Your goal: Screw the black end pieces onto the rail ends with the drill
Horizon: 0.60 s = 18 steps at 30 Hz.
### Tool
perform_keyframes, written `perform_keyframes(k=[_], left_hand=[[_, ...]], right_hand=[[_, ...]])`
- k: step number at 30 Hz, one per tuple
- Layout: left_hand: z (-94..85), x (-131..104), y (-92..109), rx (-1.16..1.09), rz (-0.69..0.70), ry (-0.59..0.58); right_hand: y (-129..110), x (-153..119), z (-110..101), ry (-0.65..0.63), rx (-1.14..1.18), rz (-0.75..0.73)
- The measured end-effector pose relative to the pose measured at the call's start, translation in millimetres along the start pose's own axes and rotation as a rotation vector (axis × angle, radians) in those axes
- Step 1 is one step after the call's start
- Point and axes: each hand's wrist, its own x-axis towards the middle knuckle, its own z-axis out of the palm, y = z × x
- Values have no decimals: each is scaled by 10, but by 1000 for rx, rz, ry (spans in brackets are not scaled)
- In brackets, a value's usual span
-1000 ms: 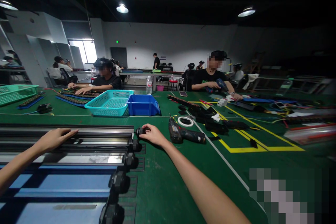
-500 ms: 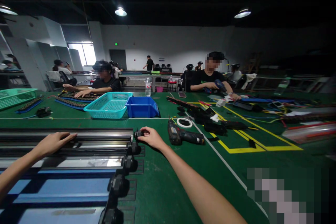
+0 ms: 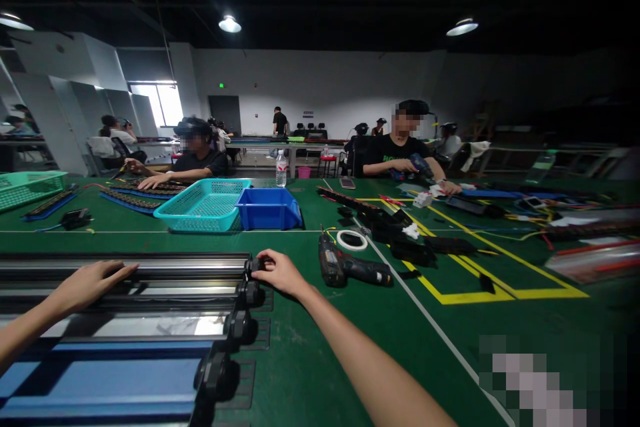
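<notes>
OK so, far bar (image 3: 190, 272) lies flat on the surface (image 3: 295, 380), at the far side of the row on the left. R hand (image 3: 277, 272) pinches the blk end fitting (image 3: 252, 268) at its right end, thumb + fingertips, prob. for fine ctrl w/o blocking the bar. L hand (image 3: 93, 282) is palm-down across the far bars, fingers stretched right; can't tell if it grips or just rests, prob. there to steady the work. Long axis runs L-R, approx. parallel to the nearer bars (image 3: 115, 380); fitting end points right, other end out of view. Drill (image 3: 333, 263) sits right of the R hand, prob. parked w/in reach.
</notes>
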Motion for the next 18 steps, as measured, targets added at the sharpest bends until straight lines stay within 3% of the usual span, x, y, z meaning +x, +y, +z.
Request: perform_keyframes(k=[5,18], left_hand=[[38,61,-106,31,-9,8],[61,84,-136,19,-33,-9]], right_hand=[[-23,-9,1,1,-22,-8],[36,2,-1,13,-64,-30]])
